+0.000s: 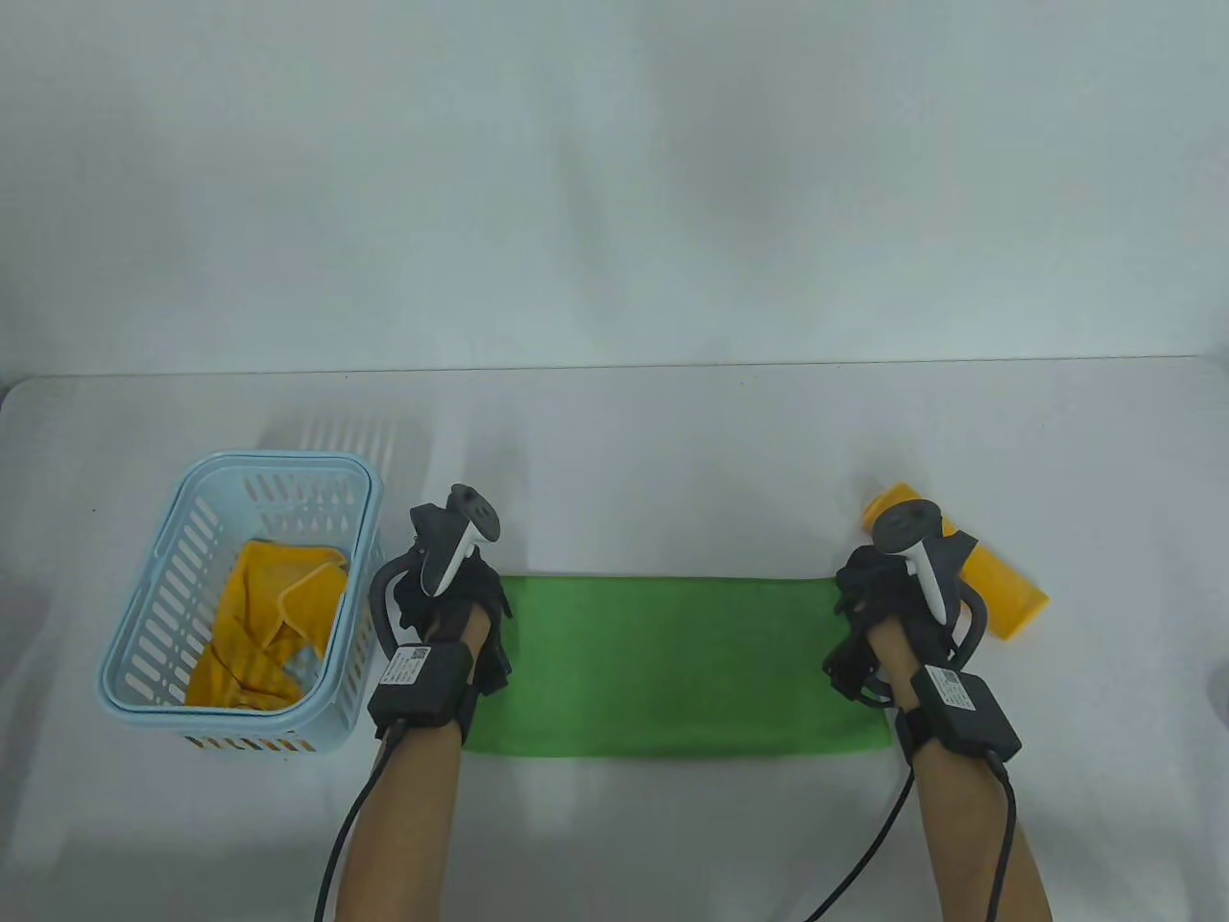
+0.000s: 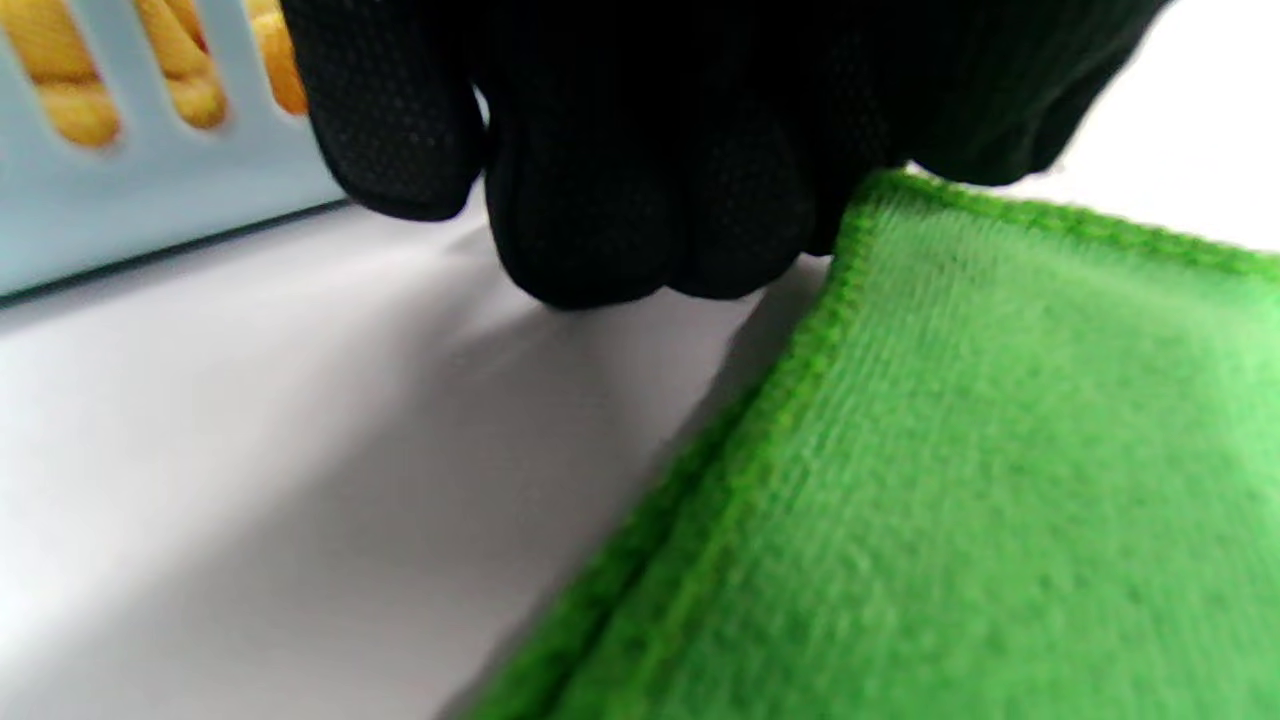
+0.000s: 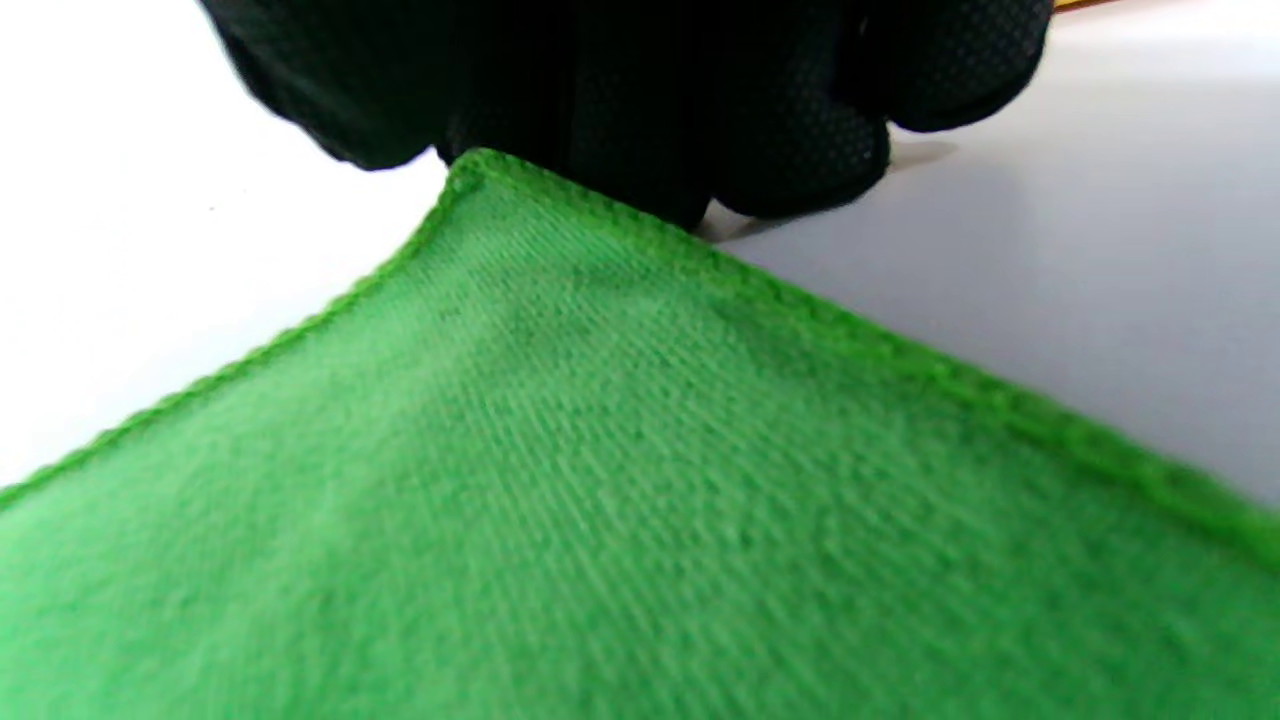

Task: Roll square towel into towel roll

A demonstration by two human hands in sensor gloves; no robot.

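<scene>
A white tabletop (image 1: 672,432) carries everything. On it, near its front edge and between the two hands, lies the green towel (image 1: 672,663), folded flat into a wide band with its long side running left to right; the left wrist view shows two layers at its left edge. To its left, close by but not touching, stands a pale blue slotted basket (image 1: 154,615) holding crumpled yellow cloth (image 1: 259,624). Just beyond the towel's far right corner, a yellow roll (image 1: 1003,591) lies slanted on the tabletop, partly hidden behind the right tracker. The left hand (image 1: 451,600) sits at the towel's far left corner, its gloved fingers (image 2: 640,200) curled down onto the tabletop right at that corner; it seems to pinch the hem, though the contact is hidden under the glove. The right hand (image 1: 888,605) mirrors it at the far right corner, fingers (image 3: 790,140) curled at the hem where the corner rises slightly, and it too appears to grip the towel's edge.
</scene>
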